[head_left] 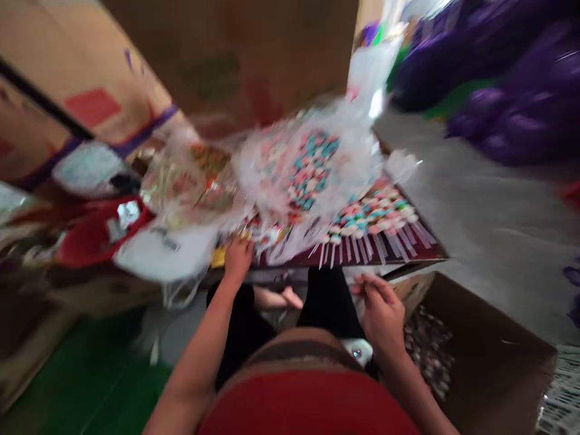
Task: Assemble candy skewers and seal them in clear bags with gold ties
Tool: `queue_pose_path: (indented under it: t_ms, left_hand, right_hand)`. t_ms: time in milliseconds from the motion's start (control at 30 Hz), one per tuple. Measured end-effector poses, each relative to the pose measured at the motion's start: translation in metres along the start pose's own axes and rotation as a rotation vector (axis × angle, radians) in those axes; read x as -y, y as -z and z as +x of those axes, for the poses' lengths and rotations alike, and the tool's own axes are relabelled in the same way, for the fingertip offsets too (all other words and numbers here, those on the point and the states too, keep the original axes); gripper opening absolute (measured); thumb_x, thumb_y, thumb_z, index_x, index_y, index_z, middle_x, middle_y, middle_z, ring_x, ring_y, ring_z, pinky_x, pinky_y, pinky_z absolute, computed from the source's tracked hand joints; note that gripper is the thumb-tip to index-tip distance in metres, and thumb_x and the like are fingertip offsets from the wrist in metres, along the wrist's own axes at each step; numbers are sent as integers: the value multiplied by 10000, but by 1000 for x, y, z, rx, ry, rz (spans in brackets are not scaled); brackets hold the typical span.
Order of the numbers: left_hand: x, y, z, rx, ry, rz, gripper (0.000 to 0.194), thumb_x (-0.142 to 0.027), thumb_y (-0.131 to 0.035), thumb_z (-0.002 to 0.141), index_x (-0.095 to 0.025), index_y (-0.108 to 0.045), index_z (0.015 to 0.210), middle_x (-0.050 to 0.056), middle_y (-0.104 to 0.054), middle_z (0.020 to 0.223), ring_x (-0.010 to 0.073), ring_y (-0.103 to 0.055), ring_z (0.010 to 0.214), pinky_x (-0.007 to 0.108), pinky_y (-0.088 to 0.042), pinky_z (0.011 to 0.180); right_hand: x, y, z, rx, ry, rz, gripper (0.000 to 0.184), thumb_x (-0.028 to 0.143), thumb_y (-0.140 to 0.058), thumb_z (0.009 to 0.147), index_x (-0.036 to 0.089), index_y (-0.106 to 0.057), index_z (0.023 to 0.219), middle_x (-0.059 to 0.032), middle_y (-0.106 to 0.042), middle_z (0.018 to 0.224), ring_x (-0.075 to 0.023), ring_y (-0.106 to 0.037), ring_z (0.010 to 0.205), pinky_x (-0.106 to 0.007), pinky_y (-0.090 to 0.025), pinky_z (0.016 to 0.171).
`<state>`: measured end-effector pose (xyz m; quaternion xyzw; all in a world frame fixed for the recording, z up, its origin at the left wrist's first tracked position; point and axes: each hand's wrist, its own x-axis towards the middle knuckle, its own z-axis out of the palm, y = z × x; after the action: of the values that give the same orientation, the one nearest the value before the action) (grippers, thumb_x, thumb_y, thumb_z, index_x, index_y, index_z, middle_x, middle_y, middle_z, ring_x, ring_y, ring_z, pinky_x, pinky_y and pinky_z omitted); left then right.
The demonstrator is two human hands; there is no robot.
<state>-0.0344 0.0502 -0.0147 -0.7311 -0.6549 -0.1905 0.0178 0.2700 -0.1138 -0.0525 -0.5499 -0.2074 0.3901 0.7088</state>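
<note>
The picture is smeared by motion. My left hand [236, 258] reaches to the near edge of a low dark red board [362, 258] and rests among small wrapped items there; its fingers are blurred. My right hand [379, 308] hovers below the board's near edge with fingers curled in a pinch, apparently around a thin pale stick. A row of pink, white and teal lollipops [378, 214] lies on the board with sticks pointing toward me. A clear plastic bag of the same sweets [308, 163] lies behind them.
An open cardboard box [489, 338] with small dark pieces stands at my right. Large cardboard cartons [226, 54] rise behind the board. Red and white bags [136, 241] lie at left, purple bags [512, 78] at far right. Green floor at lower left.
</note>
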Motion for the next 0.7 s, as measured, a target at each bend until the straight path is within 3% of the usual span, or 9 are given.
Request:
queue_pose_path:
  t_ms: [67,100,200,300,433,567,700]
  left_hand:
    - [10,-6,0,47,67,-25,311,-291,-494,981,-180,-776,1052,117,-759,1097,245,-663,1085,372,-493,1006]
    - [15,-9,-3,17,64,-79,293,-277,-516,980,-175,-770,1084,119,-755,1119,243,-658,1097,372,-486,1020]
    - [23,-9,-15,-51,46,-136,232,-294,-570,974,-190,-774,1017,107,-755,1064,255,-655,1071,402,-473,1032]
    - [20,-6,-20,-27,42,-148,250,-351,-585,981,-186,-771,995,111,-748,1045,266,-655,1055,423,-466,1027]
    - [7,-13,-8,0,14,-193,367,-483,-584,977,-176,-765,1061,121,-729,1060,281,-632,1071,421,-446,1013]
    - [-16,-27,7,93,35,-154,392,-492,-676,918,-180,-748,1144,151,-693,1166,327,-581,1139,449,-419,982]
    - [-29,-32,15,160,61,-76,239,-371,-666,938,-167,-752,1028,172,-689,1164,358,-560,1149,483,-406,951]
  right_hand:
    - [1,-19,-4,152,50,-52,134,364,-727,876,235,-760,893,-17,-772,901,-112,-652,679,-298,-534,762]
    - [1,-30,-5,240,77,-86,112,336,-702,905,242,-765,906,-9,-772,893,-112,-654,682,-299,-533,772]
    - [11,-62,-4,476,181,-162,133,274,-642,961,262,-774,943,6,-771,882,-114,-662,682,-295,-536,760]
    - [27,-94,-1,603,304,-162,168,251,-607,985,275,-772,968,10,-764,894,-115,-669,686,-294,-547,739]
    - [35,-116,-1,608,373,-143,166,230,-611,986,276,-770,967,9,-757,912,-113,-669,696,-293,-548,730]
    - [25,-108,-3,559,308,-154,167,213,-620,980,274,-774,963,13,-754,866,-111,-660,688,-278,-536,723]
    - [14,-98,-6,515,265,-210,146,248,-628,977,267,-773,962,2,-769,891,-118,-657,684,-287,-536,726]
